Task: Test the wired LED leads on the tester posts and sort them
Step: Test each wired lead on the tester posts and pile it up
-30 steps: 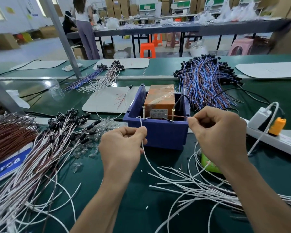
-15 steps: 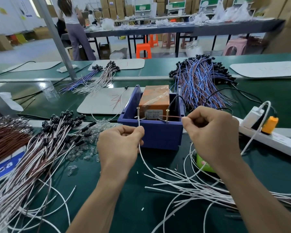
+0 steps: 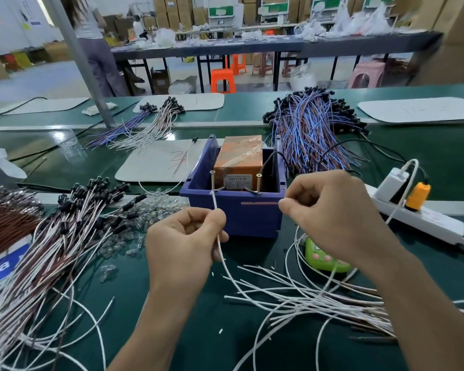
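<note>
Head view puts your left hand (image 3: 185, 245) low in front of the blue bin (image 3: 233, 218), which sits toward the middle of the tabletop (image 3: 129, 277). Its thumb and forefinger pinch the white lead (image 3: 215, 207), and the other fingers are curled in. That lead's tip rises to the foot of the left post (image 3: 212, 180), touching it or just beside it; which one cannot be told.

Your right hand (image 3: 332, 210) pinches the brown lead (image 3: 260, 202). It lies level across the bin's front wall, below the right post (image 3: 258, 183) and apart from it, so the circuit looks open for now.

Lift the brown tip onto the shank of the right post and press the white tip firmly against the left one. Both bare ends need metal contact at the same time. Grip each lead close to its stripped end so it does not flex away.

The LED does not show. The wire runs down into the loose white wires (image 3: 306, 298) by the tabletop's near right edge, so draw the LED into sight before you judge it.

Once you have read it, my guess is that a good piece belongs with the capped bundle (image 3: 65, 223) at the left edge. Never put it back among the untested ones.
</note>
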Demonstrator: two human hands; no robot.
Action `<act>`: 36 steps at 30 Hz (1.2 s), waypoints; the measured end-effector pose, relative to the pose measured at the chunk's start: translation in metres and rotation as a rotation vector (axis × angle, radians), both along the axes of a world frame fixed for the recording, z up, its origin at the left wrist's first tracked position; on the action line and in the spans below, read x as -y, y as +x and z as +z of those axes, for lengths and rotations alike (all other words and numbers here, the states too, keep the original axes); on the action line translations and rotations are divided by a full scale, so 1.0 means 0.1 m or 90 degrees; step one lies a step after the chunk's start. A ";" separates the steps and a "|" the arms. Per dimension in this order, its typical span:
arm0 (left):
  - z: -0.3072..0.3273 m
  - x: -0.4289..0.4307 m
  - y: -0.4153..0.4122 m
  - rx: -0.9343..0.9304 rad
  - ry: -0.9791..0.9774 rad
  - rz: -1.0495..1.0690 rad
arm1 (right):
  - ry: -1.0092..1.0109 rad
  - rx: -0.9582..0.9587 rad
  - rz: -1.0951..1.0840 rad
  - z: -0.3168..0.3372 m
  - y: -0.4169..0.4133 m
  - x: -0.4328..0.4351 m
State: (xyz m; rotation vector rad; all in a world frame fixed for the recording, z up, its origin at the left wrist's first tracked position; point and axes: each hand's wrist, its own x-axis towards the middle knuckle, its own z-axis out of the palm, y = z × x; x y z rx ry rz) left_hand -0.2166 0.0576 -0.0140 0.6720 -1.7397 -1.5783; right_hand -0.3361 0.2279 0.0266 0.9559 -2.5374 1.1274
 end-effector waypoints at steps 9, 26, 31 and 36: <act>0.02 -0.23 0.03 -0.082 0.189 -0.078 | 0.373 0.233 0.096 -0.07 0.46 -0.73; -0.41 -0.41 -0.10 0.444 -0.208 -0.086 | 0.377 -0.079 -0.207 -0.63 0.49 -1.58; -0.45 -0.47 0.01 0.293 -0.538 -0.016 | 0.207 0.016 -0.151 -0.94 0.47 -1.56; -0.48 -0.55 0.00 0.138 -0.618 -0.204 | 0.059 0.066 -0.186 -1.02 0.45 -1.58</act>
